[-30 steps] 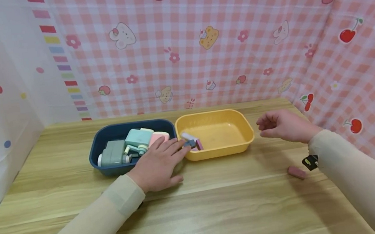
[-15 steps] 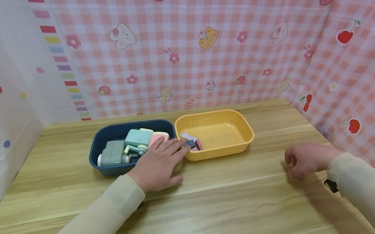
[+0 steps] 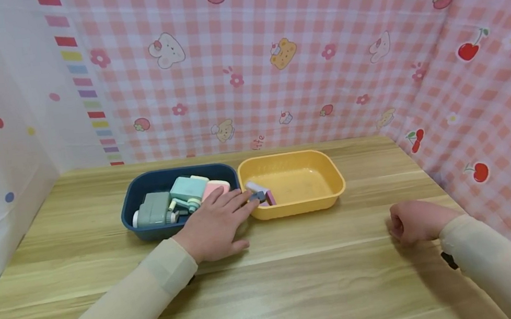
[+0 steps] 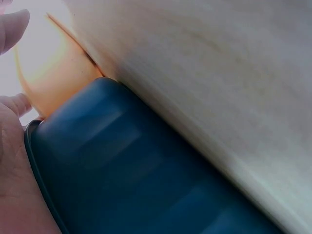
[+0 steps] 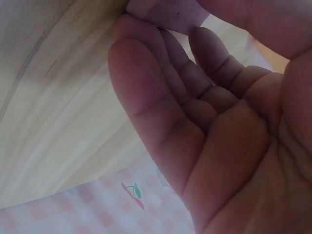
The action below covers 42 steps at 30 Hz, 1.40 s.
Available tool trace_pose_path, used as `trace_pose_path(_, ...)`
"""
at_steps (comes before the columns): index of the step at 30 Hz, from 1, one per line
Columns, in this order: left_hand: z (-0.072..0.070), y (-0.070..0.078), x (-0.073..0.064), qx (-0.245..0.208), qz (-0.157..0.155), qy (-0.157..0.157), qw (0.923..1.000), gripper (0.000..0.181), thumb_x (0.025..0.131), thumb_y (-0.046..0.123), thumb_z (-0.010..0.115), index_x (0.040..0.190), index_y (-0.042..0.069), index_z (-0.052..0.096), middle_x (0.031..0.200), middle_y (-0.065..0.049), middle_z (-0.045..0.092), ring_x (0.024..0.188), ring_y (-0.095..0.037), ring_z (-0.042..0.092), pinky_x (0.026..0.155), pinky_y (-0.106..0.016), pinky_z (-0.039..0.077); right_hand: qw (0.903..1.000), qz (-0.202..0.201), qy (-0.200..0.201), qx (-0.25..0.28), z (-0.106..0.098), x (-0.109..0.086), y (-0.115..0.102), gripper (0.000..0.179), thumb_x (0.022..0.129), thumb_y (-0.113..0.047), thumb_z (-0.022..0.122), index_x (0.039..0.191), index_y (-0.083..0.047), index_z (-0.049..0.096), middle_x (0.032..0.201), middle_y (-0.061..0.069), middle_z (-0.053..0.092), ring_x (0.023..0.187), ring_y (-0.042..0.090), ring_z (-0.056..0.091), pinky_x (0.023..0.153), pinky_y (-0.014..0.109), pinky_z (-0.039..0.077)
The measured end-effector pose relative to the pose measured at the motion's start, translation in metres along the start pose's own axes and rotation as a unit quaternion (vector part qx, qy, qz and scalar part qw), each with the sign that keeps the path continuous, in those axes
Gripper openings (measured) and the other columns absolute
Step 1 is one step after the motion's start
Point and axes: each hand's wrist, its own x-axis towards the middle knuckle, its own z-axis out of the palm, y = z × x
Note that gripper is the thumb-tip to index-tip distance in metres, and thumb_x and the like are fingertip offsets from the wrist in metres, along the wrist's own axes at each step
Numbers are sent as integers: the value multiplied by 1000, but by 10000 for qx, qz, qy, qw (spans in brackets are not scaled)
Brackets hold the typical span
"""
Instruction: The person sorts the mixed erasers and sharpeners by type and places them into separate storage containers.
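My left hand (image 3: 217,224) lies with straight fingers over the near right corner of the dark blue bin (image 3: 136,228), its fingertips reaching the rim of the yellow bin (image 3: 296,208). Blue bin wall fills much of the left wrist view, beside the left palm (image 4: 19,195). At the right of the table, my right hand (image 3: 421,220) is low over the wood with curled fingers. A small dusty-pink block (image 5: 168,13) shows between its thumb and fingertips in the right wrist view; the hand hides it in the head view.
Inside the blue bin are a grey-green bottle-shaped item (image 3: 154,209), a teal box-shaped item (image 3: 189,188) and a pink one (image 3: 217,186). Several small lilac, purple and blue pieces (image 3: 259,196) sit in the yellow bin's left end. Patterned cloth (image 3: 250,76) hangs behind and at the sides.
From beside the yellow bin, my right hand has moved down and to the right onto the pink block, and its fingers have closed around it. My left hand has stayed still.
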Motion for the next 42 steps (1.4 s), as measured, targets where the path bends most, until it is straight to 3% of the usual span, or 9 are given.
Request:
trace_pose_path(6, 0, 0, 0, 2, -10, -9, 10000, 88, 92, 60, 71, 164, 20, 40, 170, -7, 38, 158, -29, 35, 132, -55, 18, 9991, 252, -20, 338, 0, 1, 5, 22, 79, -13, 80, 83, -13, 58, 75, -2, 58, 68, 15, 54, 61, 31, 43)
trace_pose_path(11, 0, 0, 0, -13, -20, -44, 10000, 88, 92, 61, 71, 164, 21, 39, 171, -6, 38, 158, -29, 35, 133, -55, 18, 9982, 185, 281, 499, 4, 1, 8, 20, 84, -20, 80, 85, -15, 60, 74, -4, 58, 71, 14, 54, 65, 31, 44)
trace_pose_path(23, 0, 0, 0, 14, -9, -37, 10000, 88, 93, 61, 70, 164, 20, 39, 170, -7, 39, 157, -29, 35, 132, -55, 19, 9980, -42, 534, 347, 7, 2, 10, 13, 82, -17, 85, 83, -19, 72, 85, -6, 66, 77, 13, 55, 69, 30, 46)
trace_pose_path(32, 0, 1, 1, 2, -33, -56, 10000, 88, 93, 61, 70, 164, 20, 39, 170, -6, 39, 158, -29, 35, 132, -55, 19, 9970, -440, 586, 250, 8, 2, 12, 20, 77, -7, 81, 78, -23, 70, 79, -11, 63, 76, 10, 53, 68, 28, 43)
trace_pose_path(42, -1, 2, 0, 0, -67, -74, 10000, 88, 93, 61, 71, 164, 21, 39, 170, -6, 39, 158, -29, 34, 132, -55, 18, 9974, -293, 635, 199, 10, 3, 13, 12, 83, -21, 85, 83, -23, 73, 81, -11, 64, 78, 11, 54, 71, 30, 45)
